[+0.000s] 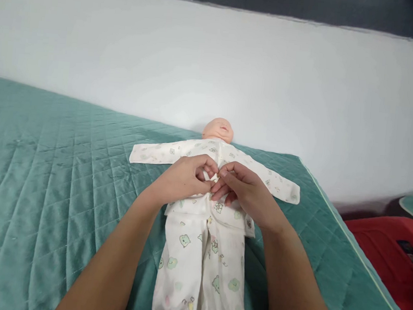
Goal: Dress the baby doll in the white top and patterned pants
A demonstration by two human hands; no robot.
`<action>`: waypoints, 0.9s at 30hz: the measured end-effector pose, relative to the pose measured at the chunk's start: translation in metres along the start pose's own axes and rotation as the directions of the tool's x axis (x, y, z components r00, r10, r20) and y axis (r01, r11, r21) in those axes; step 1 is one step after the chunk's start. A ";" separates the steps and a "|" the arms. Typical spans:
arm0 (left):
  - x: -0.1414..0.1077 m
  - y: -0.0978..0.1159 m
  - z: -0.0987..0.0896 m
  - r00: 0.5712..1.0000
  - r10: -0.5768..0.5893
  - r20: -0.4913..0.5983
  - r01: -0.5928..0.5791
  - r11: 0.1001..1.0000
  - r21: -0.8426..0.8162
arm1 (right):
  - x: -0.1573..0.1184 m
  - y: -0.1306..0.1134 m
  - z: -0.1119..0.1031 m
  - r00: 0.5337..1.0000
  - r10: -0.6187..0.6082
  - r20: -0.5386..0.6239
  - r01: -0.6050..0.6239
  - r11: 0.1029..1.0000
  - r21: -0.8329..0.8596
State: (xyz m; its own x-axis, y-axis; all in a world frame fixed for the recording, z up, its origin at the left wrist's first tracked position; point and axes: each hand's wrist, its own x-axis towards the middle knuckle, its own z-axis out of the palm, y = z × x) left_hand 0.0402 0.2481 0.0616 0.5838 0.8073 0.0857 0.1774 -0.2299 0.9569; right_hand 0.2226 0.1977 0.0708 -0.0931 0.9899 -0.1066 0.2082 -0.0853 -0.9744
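Note:
A baby doll (219, 129) lies on its back, its head toward the wall. It is dressed in a white printed long-sleeved top (156, 153), the sleeves spread out to both sides, and matching trousers (185, 269). Over the middle of the chest, my left hand (190, 175) pinches one side of the top's front opening. My right hand (242, 184) pinches the other side, fingertips almost touching those of the left. Between the fingers the cloth is bunched, and any fastener there is too small to make out. Below the hands the hem of the top overlaps the trousers.
A green quilted cover (63, 176) lies under the doll, its pale-edged border running down the right. Behind stands a white wall (200, 63). On the right, beyond the edge, is a red object (393, 248) with a dark label.

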 end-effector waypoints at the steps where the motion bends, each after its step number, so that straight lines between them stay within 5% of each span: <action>1: 0.000 -0.001 0.000 1.000 -0.005 0.005 0.005 1.000 -0.020 | 0.000 0.000 0.000 1.000 -0.003 0.004 0.003 1.000 -0.001; 27: 0.002 -0.005 -0.007 0.996 -0.032 0.084 0.052 0.968 -0.244 | -0.001 -0.001 0.001 1.000 -0.012 0.018 0.012 1.000 0.002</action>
State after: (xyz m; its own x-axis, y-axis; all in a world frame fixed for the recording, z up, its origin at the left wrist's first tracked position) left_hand 0.0350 0.2546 0.0586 0.6428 0.7654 0.0316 0.0088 -0.0486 0.9988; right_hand 0.2218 0.1967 0.0721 -0.1134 0.9887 -0.0982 0.2048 -0.0735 -0.9760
